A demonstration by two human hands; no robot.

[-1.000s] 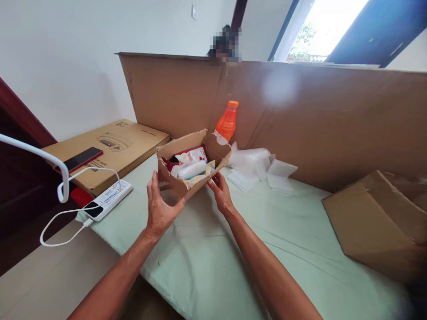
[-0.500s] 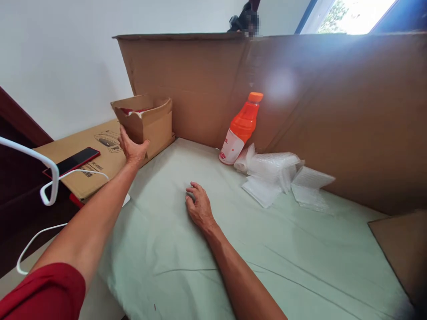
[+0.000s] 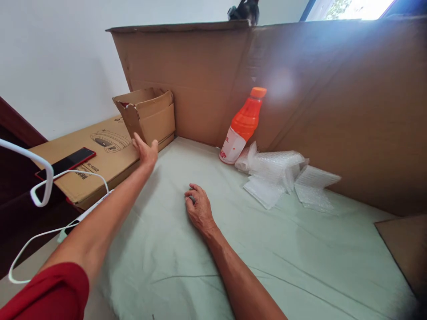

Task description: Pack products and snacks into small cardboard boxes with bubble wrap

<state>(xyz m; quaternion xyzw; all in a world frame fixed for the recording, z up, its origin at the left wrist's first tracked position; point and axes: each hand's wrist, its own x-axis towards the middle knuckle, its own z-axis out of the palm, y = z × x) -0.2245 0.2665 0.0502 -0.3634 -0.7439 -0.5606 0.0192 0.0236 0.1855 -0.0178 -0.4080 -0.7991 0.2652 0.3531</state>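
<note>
- Fingers of left hand (image 3: 146,151): spread and released, tips touching the lower front of the small open brown cardboard box (image 3: 148,114), which sits on the flat printed carton (image 3: 100,153) against the tall cardboard wall (image 3: 300,98).
- Fingers of right hand (image 3: 199,208): loosely curled, grasping nothing, resting on the pale green surface (image 3: 267,258).
- Handling advice: draw the hand straight back, so the box stays seated square.
- Hidden: box contents; orange bottle (image 3: 243,126) label unreadable.

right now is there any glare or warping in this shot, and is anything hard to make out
Head view: the window at top right is blown out, and a pale flare spot sits on the cardboard wall beside the orange bottle. The wide lens bows the wall's top edge. The bubble wrap looks soft, and the left hand is slightly blurred.
</note>
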